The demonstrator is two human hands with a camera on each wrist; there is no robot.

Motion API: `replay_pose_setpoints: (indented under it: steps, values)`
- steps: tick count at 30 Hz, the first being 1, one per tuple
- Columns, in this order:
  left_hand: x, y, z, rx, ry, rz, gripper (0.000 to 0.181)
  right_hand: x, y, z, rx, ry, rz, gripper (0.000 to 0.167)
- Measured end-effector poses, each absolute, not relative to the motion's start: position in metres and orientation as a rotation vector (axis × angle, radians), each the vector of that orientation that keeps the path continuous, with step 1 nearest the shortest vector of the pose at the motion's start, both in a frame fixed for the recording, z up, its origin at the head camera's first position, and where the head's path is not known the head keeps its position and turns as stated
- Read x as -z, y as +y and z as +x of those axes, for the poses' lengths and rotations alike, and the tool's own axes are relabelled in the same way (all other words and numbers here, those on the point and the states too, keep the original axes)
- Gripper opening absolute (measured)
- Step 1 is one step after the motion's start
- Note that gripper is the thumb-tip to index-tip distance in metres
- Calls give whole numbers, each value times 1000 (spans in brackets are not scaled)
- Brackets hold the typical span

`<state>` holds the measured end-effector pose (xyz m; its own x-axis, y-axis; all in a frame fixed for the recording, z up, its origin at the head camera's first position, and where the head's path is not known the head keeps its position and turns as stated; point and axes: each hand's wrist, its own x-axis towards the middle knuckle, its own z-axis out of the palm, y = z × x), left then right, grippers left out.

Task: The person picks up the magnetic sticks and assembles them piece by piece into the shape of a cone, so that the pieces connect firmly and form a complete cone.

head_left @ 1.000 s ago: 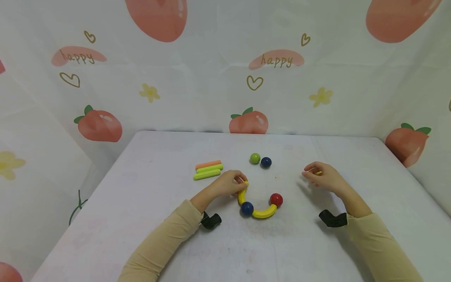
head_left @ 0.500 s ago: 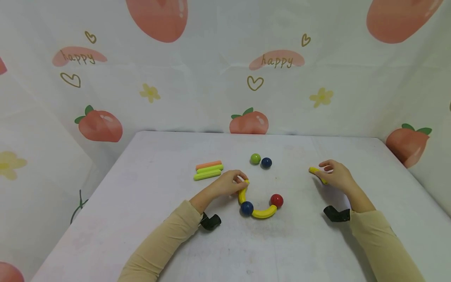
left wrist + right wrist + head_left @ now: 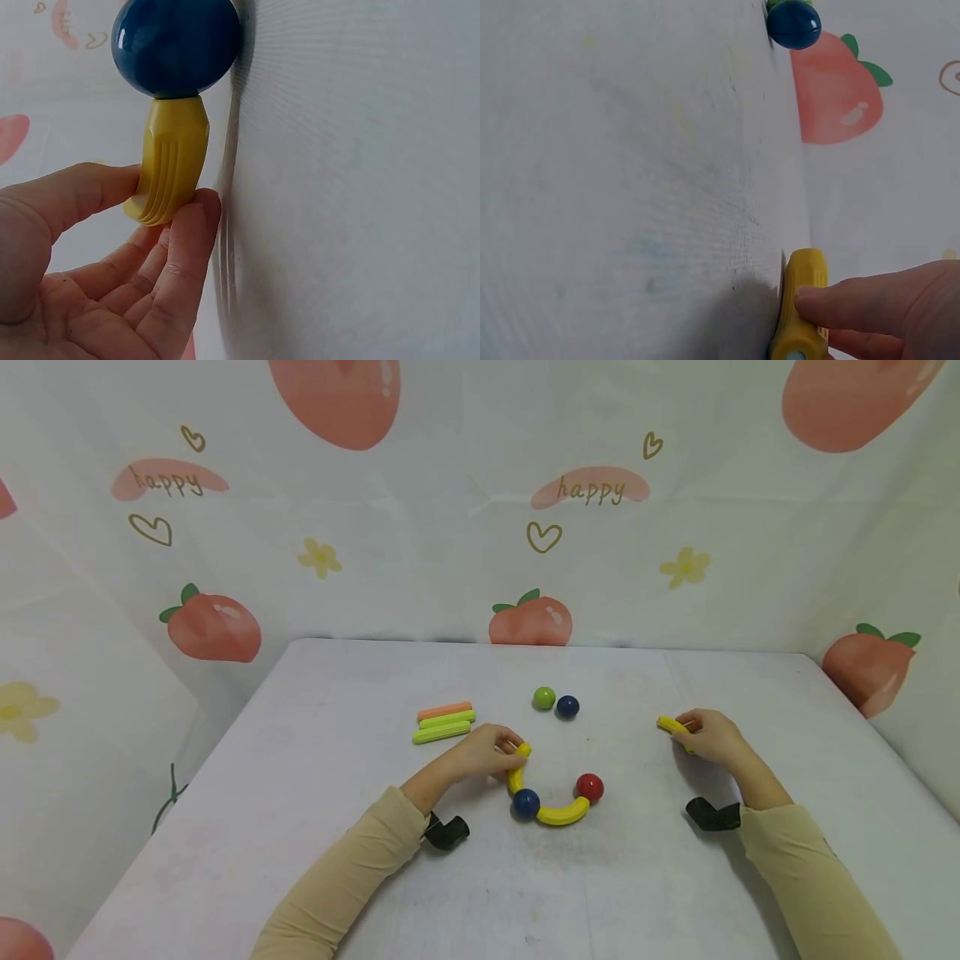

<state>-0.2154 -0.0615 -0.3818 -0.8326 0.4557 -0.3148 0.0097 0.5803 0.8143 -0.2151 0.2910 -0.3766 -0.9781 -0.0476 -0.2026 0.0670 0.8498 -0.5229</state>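
In the head view my left hand [image 3: 487,752] pinches a yellow curved rod [image 3: 176,154] between thumb and fingers. The rod's far end touches a dark blue ball [image 3: 526,804]. From that ball a second yellow curved rod [image 3: 562,812] runs right to a red ball [image 3: 590,787], so the pieces form an open arc on the table. Over to the right, my right hand [image 3: 712,739] grips another yellow curved rod [image 3: 804,307], thumb across its upper side. A small round silvery spot [image 3: 798,355] shows in that rod's near end; other fingers are partly hidden behind it.
Behind the arc, a green ball [image 3: 544,697] and another dark blue ball [image 3: 567,707] lie close together. Two yellow-green sticks [image 3: 442,732] and an orange stick [image 3: 445,711] lie side by side beyond my left hand. A patterned cloth [image 3: 420,543] hangs behind the table.
My right hand has shifted right, its yellow rod showing more, and its fingers have now come down round the rod. The left fingers have slid slightly, baring the rod's upper end.
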Motion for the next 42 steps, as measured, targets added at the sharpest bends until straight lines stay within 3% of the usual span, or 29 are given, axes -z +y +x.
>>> replay_pose_setpoints:
  steps: [42]
  values:
    - [381, -64, -215, -1252, 2255, 391, 33, 377, 230, -204, 1039, 2662, -128, 39]
